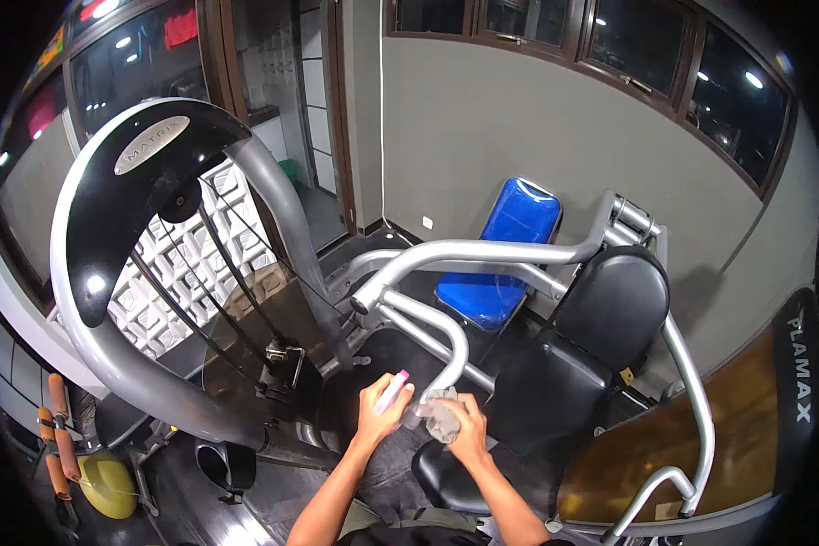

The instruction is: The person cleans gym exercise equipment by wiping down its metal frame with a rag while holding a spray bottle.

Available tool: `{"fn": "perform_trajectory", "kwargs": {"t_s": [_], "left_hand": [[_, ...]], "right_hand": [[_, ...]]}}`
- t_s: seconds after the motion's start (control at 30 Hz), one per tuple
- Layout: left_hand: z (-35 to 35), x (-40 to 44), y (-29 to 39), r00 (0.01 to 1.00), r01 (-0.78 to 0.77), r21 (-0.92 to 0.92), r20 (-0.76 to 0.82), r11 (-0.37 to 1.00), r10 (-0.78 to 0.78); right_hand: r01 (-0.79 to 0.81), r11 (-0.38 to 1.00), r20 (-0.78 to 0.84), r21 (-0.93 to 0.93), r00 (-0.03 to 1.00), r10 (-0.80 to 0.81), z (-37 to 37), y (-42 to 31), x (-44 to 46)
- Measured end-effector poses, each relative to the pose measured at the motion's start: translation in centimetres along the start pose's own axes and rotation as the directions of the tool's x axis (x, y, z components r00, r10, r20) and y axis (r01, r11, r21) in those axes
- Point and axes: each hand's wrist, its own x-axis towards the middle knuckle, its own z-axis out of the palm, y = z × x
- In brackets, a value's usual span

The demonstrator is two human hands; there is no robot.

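My left hand (379, 417) is closed around a small white bottle (390, 393) with a pink tip, which points up and away from me. In my right hand (469, 430) is a crumpled grey cloth (442, 418). The cloth lies against the lower end of a curved silver handle (452, 350) of a weight machine; how far it wraps round the bar is hidden. Both hands are close together, in front of the machine's black seat (446, 478) and black back pad (612, 296).
A tall weight-stack frame (80, 264) with cables stands on the left. Behind the machine a blue padded bench (521, 214) leans near the grey wall (482, 118). A brown panel (692, 437) lies to the right. Orange-handled equipment (56, 446) and a yellow-green ball (109, 485) sit lower left.
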Motion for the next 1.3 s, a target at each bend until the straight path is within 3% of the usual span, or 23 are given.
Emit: {"fn": "perform_trajectory", "kwargs": {"t_s": [0.1, 0.17, 0.23, 0.3, 0.37, 0.43, 0.5, 0.57, 0.7, 0.77, 0.9, 0.97, 1.1, 1.13, 1.3], "left_hand": [[1.1, 0.6, -0.4, 0.994, -0.093, 0.105, -0.040, 0.990, 0.098], [1.9, 0.8, 0.2, 0.993, -0.092, 0.124, -0.065, 0.988, 0.100], [2.6, 1.1, 0.1, 0.979, -0.136, 0.201, -0.121, 0.970, 0.163], [3.1, 1.1, 0.0, 0.978, -0.131, 0.210, -0.134, 0.969, 0.162], [3.4, 1.1, -0.1, 0.976, -0.123, 0.217, -0.151, 0.968, 0.157], [3.7, 0.9, -0.3, 0.976, -0.118, 0.201, -0.155, 0.972, 0.150], [3.6, 1.0, -0.5, 0.978, -0.107, 0.190, -0.157, 0.976, 0.138], [3.5, 0.8, -0.5, 0.980, -0.095, 0.182, -0.154, 0.979, 0.124], [3.5, 0.7, -0.2, 0.968, -0.114, 0.216, -0.194, 0.970, 0.157], [3.5, 0.7, -0.1, 0.958, -0.139, 0.227, -0.218, 0.964, 0.189], [3.7, 0.6, -0.2, 0.956, -0.046, 0.220, -0.274, 0.974, 0.107], [3.7, 0.7, -0.3, 0.951, -0.018, 0.218, -0.297, 0.976, 0.084], [3.8, 0.8, -0.4, 0.922, -0.112, 0.266, -0.330, 0.957, 0.200], [3.9, 0.8, -0.5, 0.914, -0.119, 0.291, -0.342, 0.949, 0.219], [4.2, 0.4, -0.9, 0.879, -0.133, 0.267, -0.414, 0.954, 0.239]], "right_hand": [[-0.008, 0.999, -0.230, 0.035, 0.973, 0.016, -0.3, 1.1, 2.8], [-0.035, 0.998, -0.285, 0.053, 0.957, 0.049, -0.4, 0.9, 3.8], [-0.229, 0.881, -0.339, 0.413, 0.860, 0.382, 1.0, 1.2, 4.2], [-0.103, 0.979, -0.427, 0.173, 0.888, 0.169, 1.9, 1.2, 2.7], [-0.018, 0.996, -0.345, 0.091, 0.937, 0.048, 1.7, 0.1, 1.2], [-0.056, 0.992, -0.264, 0.110, 0.961, 0.083, 0.3, -0.5, 1.4], [-0.057, 0.997, -0.131, -0.057, 0.990, 0.049, -2.0, -0.2, 3.5], [-0.101, 0.984, -0.133, -0.144, 0.988, 0.082, -3.5, -0.5, 6.1], [-0.003, 0.965, 0.060, -0.264, 0.998, 0.019, -5.8, -3.6, 10.4], [0.334, 0.858, 0.412, -0.391, 0.897, -0.161, -5.7, -4.0, 11.2], [0.521, 0.758, 0.676, -0.393, 0.723, -0.146, -6.0, -4.8, 14.6], [0.522, 0.721, 0.654, -0.456, 0.746, -0.127, -5.6, -3.6, 16.4], [0.641, 0.612, 0.816, -0.462, 0.577, 0.012, -2.6, -5.1, 17.2], [0.616, 0.660, 0.866, -0.431, 0.488, 0.109, -1.9, -5.9, 17.5], [0.587, 0.691, 0.895, -0.422, 0.391, 0.215, 0.4, -6.3, 18.8]]}}
